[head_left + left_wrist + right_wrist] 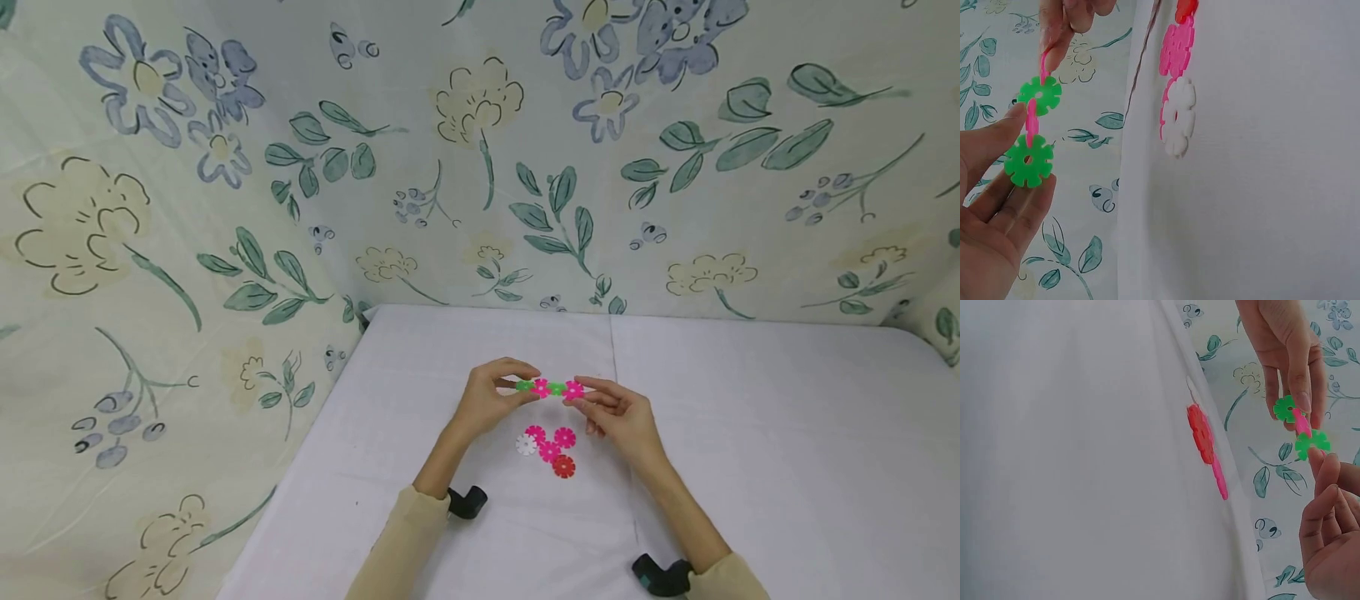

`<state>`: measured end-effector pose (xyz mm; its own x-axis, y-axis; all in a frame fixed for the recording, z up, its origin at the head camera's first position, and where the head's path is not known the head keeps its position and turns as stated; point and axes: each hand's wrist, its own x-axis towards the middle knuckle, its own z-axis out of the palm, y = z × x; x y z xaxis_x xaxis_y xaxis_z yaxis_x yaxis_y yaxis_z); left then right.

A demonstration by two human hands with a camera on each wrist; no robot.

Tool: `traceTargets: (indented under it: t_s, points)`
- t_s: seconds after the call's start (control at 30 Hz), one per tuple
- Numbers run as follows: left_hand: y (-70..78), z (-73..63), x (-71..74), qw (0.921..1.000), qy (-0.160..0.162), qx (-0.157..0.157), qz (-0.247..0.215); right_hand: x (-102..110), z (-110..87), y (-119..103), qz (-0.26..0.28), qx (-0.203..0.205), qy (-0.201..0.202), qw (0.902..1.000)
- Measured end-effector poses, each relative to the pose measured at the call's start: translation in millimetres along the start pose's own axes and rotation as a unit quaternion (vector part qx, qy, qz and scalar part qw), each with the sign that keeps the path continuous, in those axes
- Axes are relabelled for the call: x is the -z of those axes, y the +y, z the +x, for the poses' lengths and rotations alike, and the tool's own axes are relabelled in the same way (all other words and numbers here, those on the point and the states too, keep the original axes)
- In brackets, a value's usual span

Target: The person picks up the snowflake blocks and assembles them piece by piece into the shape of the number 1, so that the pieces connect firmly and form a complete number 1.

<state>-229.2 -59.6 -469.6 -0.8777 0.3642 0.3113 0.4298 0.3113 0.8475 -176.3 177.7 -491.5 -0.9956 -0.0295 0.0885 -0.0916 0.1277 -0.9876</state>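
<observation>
A short chain of slotted flower-shaped discs, with green and pink pieces alternating, is held up between the two hands. My left hand (483, 398) grips its left end, thumb at a pink disc (541, 388) and fingers behind the end green disc (1029, 162). At the other end, my right hand (626, 423) pinches the outer pink disc (573, 390) between thumb and fingertip. A second green disc (1312, 445) joins the two pink ones. In the right wrist view, the right fingertips partly hide the outer pink disc.
On the white-covered table (787, 450), loose discs lie just below the hands: several pink discs (565, 437), one white disc (526, 444) and one red disc (564, 467). A flower-printed cloth (450, 208) hangs behind and at the left. Each wrist wears a black device (468, 502).
</observation>
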Motion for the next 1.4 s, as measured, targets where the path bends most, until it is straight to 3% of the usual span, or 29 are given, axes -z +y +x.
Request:
traceTargets:
  t_s: [0.27, 0.43, 0.7, 0.87, 0.97, 1.03, 1.17, 1.27, 1.4]
  points:
    - [9.2, -1.7, -6.8, 0.9974, -0.051, -0.039, 0.032, -9, -3.0, 1, 0.003, 0.026, -0.031, 0.9992]
    - [12.6, -3.3, -9.3, 0.9967, -0.070, -0.025, 0.033, -13, -4.2, 3, -0.003, 0.035, -0.039, 0.9986]
    - [11.2, -3.4, -10.7, 0.9966, -0.070, -0.008, 0.041, -14, -4.1, 0, -0.012, 0.008, -0.054, 0.9985]
    - [8.3, -2.8, -11.7, 0.9958, -0.060, 0.005, 0.069, -5, -3.0, -3, -0.036, -0.014, -0.094, 0.9949]
    - [6.9, -2.6, -11.5, 0.9960, -0.049, 0.010, 0.074, 4, -1.7, 0, -0.067, -0.027, -0.159, 0.9847]
    - [7.1, -2.8, -10.9, 0.9969, -0.040, 0.014, 0.066, 9, -1.2, 4, -0.096, -0.024, -0.217, 0.9711]
    - [6.8, -2.5, -10.5, 0.9990, -0.026, 0.026, 0.024, 11, -0.7, 9, -0.139, 0.024, -0.299, 0.9437]
    - [6.1, -2.2, -11.1, 0.9990, -0.018, 0.039, -0.007, 8, -1.3, 10, -0.158, 0.059, -0.312, 0.9350]
    - [7.6, -1.6, -13.2, 0.9984, -0.013, 0.052, -0.020, 7, -3.3, 9, -0.180, 0.064, -0.309, 0.9315]
